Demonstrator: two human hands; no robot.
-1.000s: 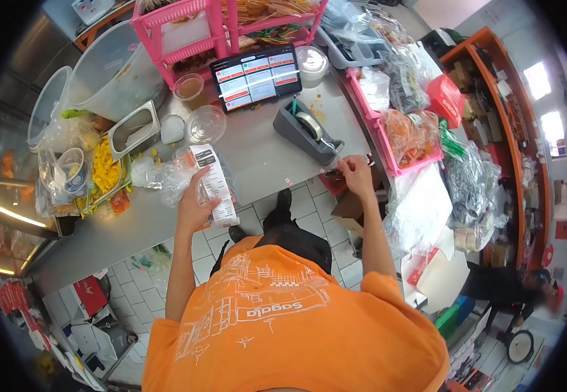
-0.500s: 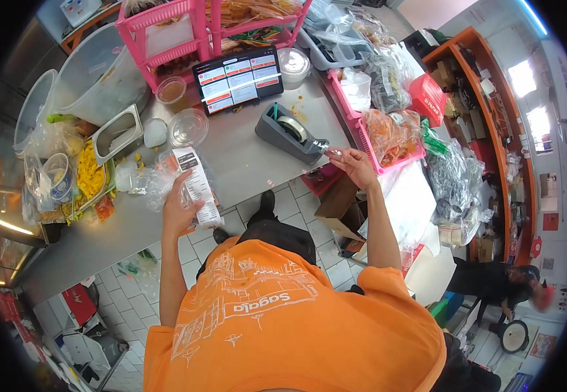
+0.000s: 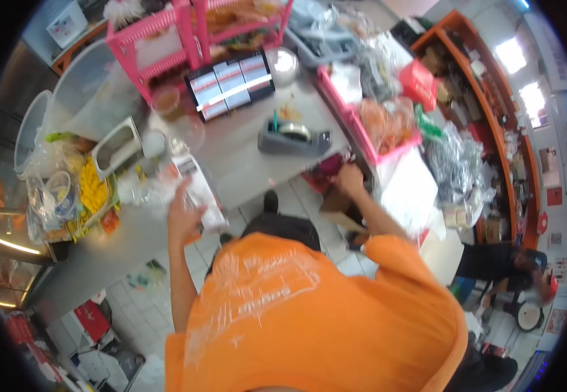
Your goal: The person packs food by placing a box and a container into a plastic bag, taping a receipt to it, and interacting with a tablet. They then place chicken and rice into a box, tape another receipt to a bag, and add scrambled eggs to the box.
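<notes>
The fingers of my left hand are bent round a long white printed receipt, whose lower end reaches past the table's edge. Clear plastic wrapping lies beside that hand. My right hand is closed in a pinch just off the front edge, right of the grey tape dispenser. A strip of clear tape showed between those fingers half a second ago; blur hides it now. The dispenser stands on the metal table with its roll in place.
A tablet stands at the back below pink racks. Lidded cups and a metal pan sit to the left, near yellow food. Pink baskets with bagged items line the right. A person in black is at far right.
My right hand has drawn down and away from the dispenser, which has swung round so its front points right. My left hand stays on the receipt. The whole view has shifted slightly and blurred.
</notes>
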